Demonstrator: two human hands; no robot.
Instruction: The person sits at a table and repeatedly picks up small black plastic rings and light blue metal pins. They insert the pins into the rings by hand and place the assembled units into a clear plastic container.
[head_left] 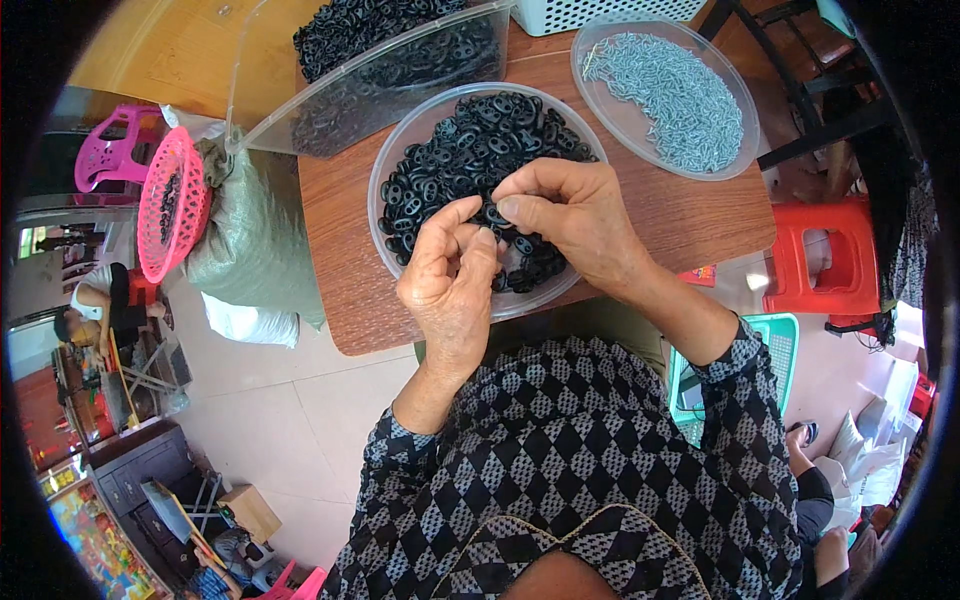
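Observation:
Over a round clear tub (378, 190), both my hands are raised close together. The tub is heaped with small black oval plastic pieces (460, 150), each with two holes. My right hand (585, 220) pinches one black two-holed piece (492, 213) between thumb and forefinger. Just left of it, my left hand (450, 285) has its thumb and fingers curled inward; whatever lies between them is hidden. Beyond the tub to the right, a shallow clear lid (638, 148) carries a pile of small silvery metal pins or screws (680, 100).
The tub stands on a brown wooden table (350, 320). Behind it is a clear bin (340, 115) of black pieces. A pink basket (150, 225) and green sack (255, 240) stand left; a red stool (825, 260) and green crate (780, 350) are right. Other people sit farther off.

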